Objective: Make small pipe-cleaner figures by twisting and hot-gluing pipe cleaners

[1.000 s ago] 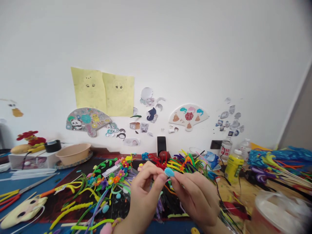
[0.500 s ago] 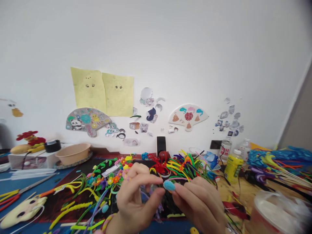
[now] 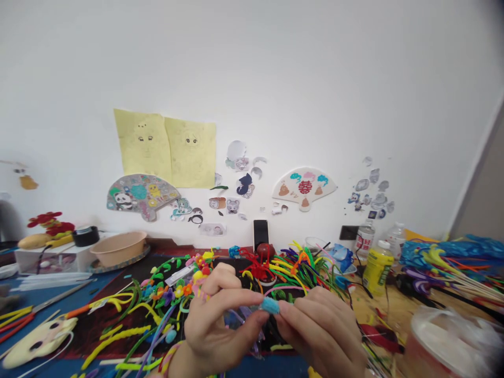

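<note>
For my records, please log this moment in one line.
left hand: pinching blue piece | right hand: pinching same piece | yellow bottle: upright

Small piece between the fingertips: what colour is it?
The piece is light blue, showing best in the head view.

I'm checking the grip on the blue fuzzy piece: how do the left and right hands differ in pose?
The left hand pinches the blue fuzzy piece at its left end; the right hand grips its right end.
The left hand's thumb and index finger form an open loop; the right hand's fingers lie close together.
Both are bare and touch the same piece.
</note>
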Demonstrator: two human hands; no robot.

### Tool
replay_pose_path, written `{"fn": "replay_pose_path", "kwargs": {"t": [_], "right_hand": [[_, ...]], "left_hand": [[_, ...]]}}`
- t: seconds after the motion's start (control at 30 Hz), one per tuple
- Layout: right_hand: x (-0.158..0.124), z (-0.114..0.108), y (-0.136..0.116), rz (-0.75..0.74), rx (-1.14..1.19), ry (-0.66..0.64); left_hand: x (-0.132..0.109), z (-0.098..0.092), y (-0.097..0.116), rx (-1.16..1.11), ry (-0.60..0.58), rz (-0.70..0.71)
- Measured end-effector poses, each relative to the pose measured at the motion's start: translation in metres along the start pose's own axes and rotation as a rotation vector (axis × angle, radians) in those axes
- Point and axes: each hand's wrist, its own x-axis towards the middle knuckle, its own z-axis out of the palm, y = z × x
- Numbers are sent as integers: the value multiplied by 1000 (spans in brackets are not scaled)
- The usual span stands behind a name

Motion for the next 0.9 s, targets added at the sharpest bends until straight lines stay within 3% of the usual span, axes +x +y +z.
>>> {"fn": "replay_pose_path", "kwargs": {"t": [0.27, 0.5, 0.9], "right_hand": [[-3, -10, 2, -130, -91, -82], [3, -19, 2, -156, -178, -132], [4, -16, 1, -160, -159, -152]], "left_hand": [[-2, 2, 0, -94, -27, -70], [-5, 6, -1, -151, -39, -108], [-1, 6, -2, -211, -45, -147]]}}
